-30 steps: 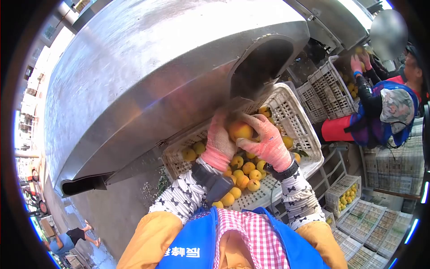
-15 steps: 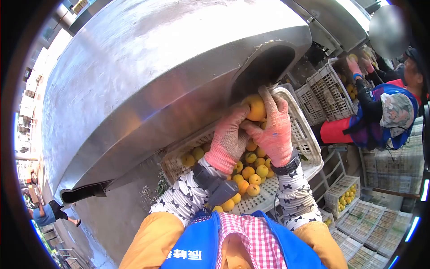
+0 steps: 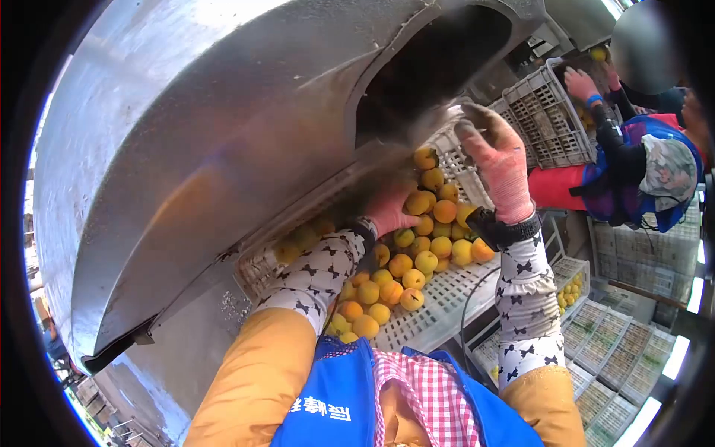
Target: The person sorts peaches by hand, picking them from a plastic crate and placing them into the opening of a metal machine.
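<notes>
Several yellow-orange fruits (image 3: 426, 261) lie in a white perforated crate (image 3: 417, 328) in front of me, under a metal machine housing. My left hand (image 3: 392, 214), in a pink glove, reaches in among the fruits at the crate's far side; its fingers are partly hidden and blurred in shadow. My right hand (image 3: 497, 160), in a pink glove with dark fingertips, is raised over the crate's right end. Its thumb and fingers are apart with nothing between them. A dark band is round my right wrist.
The metal housing (image 3: 223, 127) with a dark oval opening (image 3: 432, 71) fills the upper left. At the right a co-worker (image 3: 633, 164) reaches into another white crate (image 3: 547, 119). Stacked crates (image 3: 625, 350) stand at the lower right.
The fruit held between both hands is no longer there. My left hand has gone down into the crate, and my right hand has moved right and opened. The view has shifted closer to the housing.
</notes>
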Motion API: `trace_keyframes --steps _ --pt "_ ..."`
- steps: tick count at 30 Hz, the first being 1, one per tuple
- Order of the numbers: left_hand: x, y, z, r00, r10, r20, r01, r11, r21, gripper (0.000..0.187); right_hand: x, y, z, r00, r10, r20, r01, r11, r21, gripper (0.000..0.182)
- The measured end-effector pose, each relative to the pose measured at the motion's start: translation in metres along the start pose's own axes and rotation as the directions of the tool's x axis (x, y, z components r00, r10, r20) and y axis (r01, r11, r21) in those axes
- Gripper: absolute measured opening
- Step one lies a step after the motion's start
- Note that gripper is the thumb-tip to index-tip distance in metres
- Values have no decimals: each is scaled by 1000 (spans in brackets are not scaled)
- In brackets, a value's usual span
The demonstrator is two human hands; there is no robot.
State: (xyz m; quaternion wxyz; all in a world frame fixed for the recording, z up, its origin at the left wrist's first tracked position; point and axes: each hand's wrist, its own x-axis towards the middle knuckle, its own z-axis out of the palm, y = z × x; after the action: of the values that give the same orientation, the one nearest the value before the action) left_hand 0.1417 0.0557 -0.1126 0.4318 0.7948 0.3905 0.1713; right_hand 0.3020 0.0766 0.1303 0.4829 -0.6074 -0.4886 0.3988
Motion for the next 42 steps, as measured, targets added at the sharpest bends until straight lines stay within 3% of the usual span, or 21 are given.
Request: trace_keyframes --steps 2,5,7,8,10,14,16,18,20,22,24,26,29,31,33,34,36,37,38,41,42 --pt "21 -19 25 995 -5 103 -12 987 160 95 -16 64 -16 991 104 83 -44 848 -528 42" --pt "35 -15 20 950 -141 279 163 985 -56 101 -14 139 -23 929 367 46 -230 671 -705 43" --pt "20 2 26 952 -237 194 233 972 41 104 -1 185 -19 949 315 -22 -223 618 -754 42" --pt "11 5 35 952 -236 193 230 972 56 104 8 180 -7 906 422 -16 -216 431 -876 43" --pt "-5 11 62 969 -165 -183 200 961 193 103 13 237 8 867 497 29 -150 318 -936 48" --pt "0 3 67 938 -318 -135 339 925 172 91 16 235 15 891 451 -52 -199 285 -938 57" --pt "8 2 39 923 -364 125 380 914 -145 86 14 176 3 838 544 39 -341 579 -741 63" --pt "12 -20 54 958 -286 12 285 951 -117 83 -6 157 -14 988 126 94 -74 901 -427 69" --pt "11 -24 56 975 -195 -106 188 980 -71 80 -24 67 -14 987 -123 107 159 877 -453 75" --pt "4 -17 45 928 -364 75 326 701 -635 73 -30 22 -4 949 -300 98 314 865 -392 76" --pt "-24 16 25 943 -333 -16 204 615 -761 62 -27 -11 18 911 -404 86 398 803 -443 74" --pt "-51 38 4 905 -382 188 237 84 -968 51 -19 -29 37 916 -386 110 382 754 -534 68" --pt "-93 78 -61 901 -395 181 280 209 -937 58 11 -29 82 902 -414 119 389 662 -640 65" --pt "-118 86 -86 883 -387 268 340 130 -932 59 36 -19 87 907 -391 158 369 555 -746 66" --pt "-136 105 -100 865 -428 262 313 53 -948 63 55 1 67 629 -747 218 668 376 -642 59" --pt "-144 110 -105 859 -426 284 329 34 -944 63 36 -7 45 807 -590 -34 581 803 -137 48" --pt "-152 108 -110 883 -421 208 180 -105 -978 65 12 30 13 975 -130 -182 153 981 123 35" --pt "-161 101 -109 896 -396 203 162 -135 -978 66 12 84 5 976 -105 -189 97 994 -50 31" --pt "-166 99 -109 895 -397 201 156 -142 -977 66 4 117 8 982 -114 -150 34 892 -451 29" --pt "-184 98 -117 884 -444 148 127 -77 -989 72 11 221 28 993 109 -40 -90 506 -858 41" --pt "-187 97 -118 885 -444 140 123 -66 -990 72 17 240 29 994 102 -38 -86 514 -854 41"
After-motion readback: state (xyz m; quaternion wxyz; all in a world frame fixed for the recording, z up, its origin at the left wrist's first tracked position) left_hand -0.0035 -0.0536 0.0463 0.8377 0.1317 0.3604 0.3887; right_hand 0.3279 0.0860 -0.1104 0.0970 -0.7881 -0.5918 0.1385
